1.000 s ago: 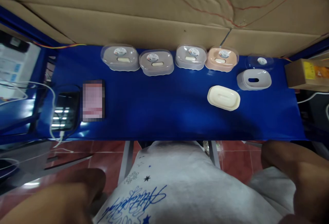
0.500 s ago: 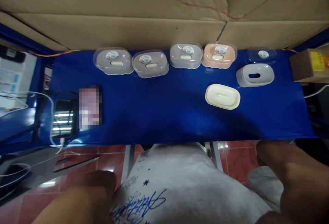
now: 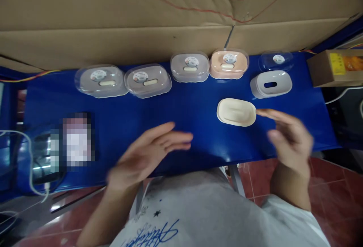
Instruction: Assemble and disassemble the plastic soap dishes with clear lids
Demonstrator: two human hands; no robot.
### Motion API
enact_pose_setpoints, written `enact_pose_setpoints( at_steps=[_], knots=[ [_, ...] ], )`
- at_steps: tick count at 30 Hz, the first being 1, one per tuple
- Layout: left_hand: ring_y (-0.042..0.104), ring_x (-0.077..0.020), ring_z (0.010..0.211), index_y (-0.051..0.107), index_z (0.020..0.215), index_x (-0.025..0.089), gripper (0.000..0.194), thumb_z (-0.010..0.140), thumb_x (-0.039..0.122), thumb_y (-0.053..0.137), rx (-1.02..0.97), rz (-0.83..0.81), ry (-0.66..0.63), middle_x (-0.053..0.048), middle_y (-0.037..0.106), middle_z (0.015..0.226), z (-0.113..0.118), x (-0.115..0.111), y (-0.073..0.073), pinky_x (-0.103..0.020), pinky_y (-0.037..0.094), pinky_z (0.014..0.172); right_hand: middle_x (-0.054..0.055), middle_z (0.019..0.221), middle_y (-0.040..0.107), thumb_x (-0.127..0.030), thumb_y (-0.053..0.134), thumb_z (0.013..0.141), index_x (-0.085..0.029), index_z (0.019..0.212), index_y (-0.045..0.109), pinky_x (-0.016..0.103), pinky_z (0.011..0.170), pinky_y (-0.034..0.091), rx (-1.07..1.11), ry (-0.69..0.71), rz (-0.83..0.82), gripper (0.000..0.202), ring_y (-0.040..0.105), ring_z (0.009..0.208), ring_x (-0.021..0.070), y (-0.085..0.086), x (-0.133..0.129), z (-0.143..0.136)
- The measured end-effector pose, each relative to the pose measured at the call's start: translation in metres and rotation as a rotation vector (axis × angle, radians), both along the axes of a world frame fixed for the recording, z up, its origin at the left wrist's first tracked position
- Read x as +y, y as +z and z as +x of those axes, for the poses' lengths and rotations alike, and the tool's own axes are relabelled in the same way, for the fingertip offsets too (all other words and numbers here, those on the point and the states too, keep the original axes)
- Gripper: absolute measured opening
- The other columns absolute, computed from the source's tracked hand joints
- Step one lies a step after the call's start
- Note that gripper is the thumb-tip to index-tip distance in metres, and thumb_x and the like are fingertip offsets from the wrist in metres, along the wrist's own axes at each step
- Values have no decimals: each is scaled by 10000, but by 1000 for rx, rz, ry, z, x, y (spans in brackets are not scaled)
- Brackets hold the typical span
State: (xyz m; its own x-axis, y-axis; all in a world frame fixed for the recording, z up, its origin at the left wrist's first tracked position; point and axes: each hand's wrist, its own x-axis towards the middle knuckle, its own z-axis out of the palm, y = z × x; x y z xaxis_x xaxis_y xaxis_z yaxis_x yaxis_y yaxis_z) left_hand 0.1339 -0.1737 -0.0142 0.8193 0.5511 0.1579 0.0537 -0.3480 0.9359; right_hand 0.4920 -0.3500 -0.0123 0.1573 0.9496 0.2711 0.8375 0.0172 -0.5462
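My left hand (image 3: 150, 152) hovers over the front middle of the blue table, fingers stretched out and holding nothing. To the right, my right hand (image 3: 292, 135) is open with its fingers pointing left, close to the right end of a cream oval tray-like piece (image 3: 236, 111); I cannot tell whether they touch. Behind that piece stands a white oval tub (image 3: 273, 84) with a slot in its face. A clear plastic cover (image 3: 266, 62) with a round label lies farther back.
Along the back stand several covered oval boxes: a peach one (image 3: 229, 65), a grey one (image 3: 190, 67) and others to the left (image 3: 149, 82). A cardboard box (image 3: 326, 69) sits at the right edge. A cabled black device (image 3: 41, 148) lies front left, beside a pixelated item (image 3: 78, 141).
Both hands have come up from beside my lap to above the table, fingers apart. The view has shifted and tilted slightly; the boxes and the cream piece stay where they were.
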Motion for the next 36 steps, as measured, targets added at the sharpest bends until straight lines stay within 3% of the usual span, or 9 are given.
enact_pose_setpoints(
  at_steps=[3,6,12,15,17,20,25,32,36],
  knots=[
    [592,-311,1477,395,1644,331,523,1134,327,510,77,180,59,-130,594,1586,30,1,-28,-543,568,1171,113,1582,618,-362,598,1088,-350,1611,502,642,1184,453,-150,2,-80,532,577,1465,383,-24,25,-4],
    [508,-332,1541,446,1600,279,534,1088,164,546,170,536,-133,-163,547,1613,48,-1,-54,-603,459,1252,132,1662,533,-342,574,1105,-313,1653,439,643,1204,415,-222,45,-149,566,475,1551,384,-44,35,-8],
    [367,-436,1613,345,1650,196,716,1057,425,675,250,694,-161,-300,331,1725,48,-1,-71,-690,397,1247,110,1678,521,-363,532,1130,-272,1623,465,571,1229,422,-200,344,-240,506,445,1578,315,-42,49,-53],
    [433,-435,1572,343,1662,204,753,1042,441,697,304,726,-163,-273,399,1707,40,10,-69,-701,340,1269,101,1684,517,-377,512,1137,-284,1643,444,511,1203,479,-195,490,-227,519,505,1541,281,-30,63,-53],
    [491,-408,1533,389,1637,196,689,1045,391,683,319,712,-198,-240,480,1668,33,21,-68,-692,284,1296,111,1659,543,-372,537,1127,-292,1655,432,489,1184,502,-202,413,-174,544,556,1498,273,-22,71,-26],
    [511,-387,1512,432,1607,167,646,1042,370,671,311,666,-221,-237,513,1645,21,34,-67,-671,248,1309,158,1631,559,-399,574,1111,-264,1654,450,541,1240,425,-327,43,-69,574,523,1523,319,-16,74,39],
    [484,-369,1530,404,1641,190,716,1043,472,678,312,613,-245,-225,498,1661,13,44,-72,-637,244,1310,269,1644,506,-613,444,1114,-145,1656,447,646,1218,386,-471,-247,-258,717,460,1549,432,-33,54,100],
    [451,-384,1551,358,1683,197,858,988,509,754,364,574,-208,-216,483,1674,10,51,-74,-622,218,1314,149,1615,581,-544,536,1097,-310,1705,322,619,1185,441,-290,42,-299,686,569,1470,373,-39,56,26],
    [457,-387,1539,337,1694,220,903,952,460,793,366,526,-164,-199,504,1652,6,56,-73,-633,190,1312,158,1738,408,-612,654,1022,-324,1725,265,650,1240,370,-250,105,-175,854,410,1585,413,-42,82,0]
  ],
)
